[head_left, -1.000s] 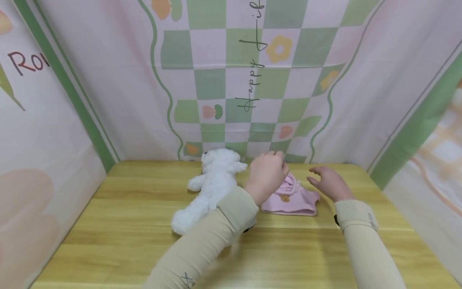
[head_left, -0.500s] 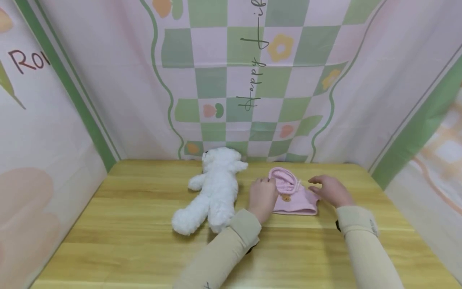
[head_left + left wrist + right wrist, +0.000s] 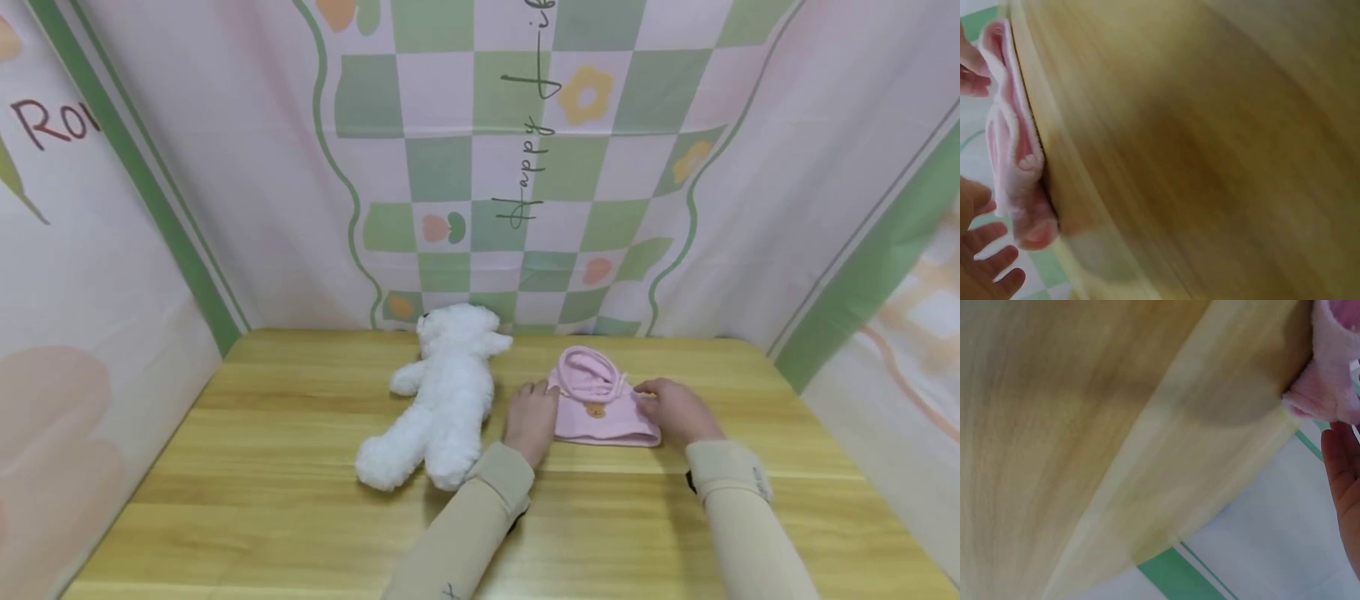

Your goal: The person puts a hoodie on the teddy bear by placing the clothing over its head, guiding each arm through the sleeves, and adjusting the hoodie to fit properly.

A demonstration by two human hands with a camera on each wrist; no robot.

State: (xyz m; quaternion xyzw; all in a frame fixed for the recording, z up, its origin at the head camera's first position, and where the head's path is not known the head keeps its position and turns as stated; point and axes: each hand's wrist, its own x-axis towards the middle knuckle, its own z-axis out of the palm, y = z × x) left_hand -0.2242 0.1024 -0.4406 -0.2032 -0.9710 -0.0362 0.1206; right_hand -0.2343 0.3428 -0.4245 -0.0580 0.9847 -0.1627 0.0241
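Observation:
A small pink hoodie with a brown bear patch lies flat on the wooden table, its hood toward the back. My left hand is beside its left edge; in the left wrist view those fingers are spread loosely next to a sleeve. On the other side, my right hand reaches the hoodie's right sleeve, which it mostly covers. Straight fingers of that hand touch the sleeve's underside in the right wrist view. Left of both hands lies a white plush toy, with neither hand on it.
The wooden table ends at a printed cloth backdrop with green checks and lettering. Similar cloth walls stand at the left and right. The plush toy's legs lie close to my left forearm.
My left hand has come down from above the hood to the hoodie's left side. My right hand has moved in from the right to the sleeve. The plush toy has stayed put.

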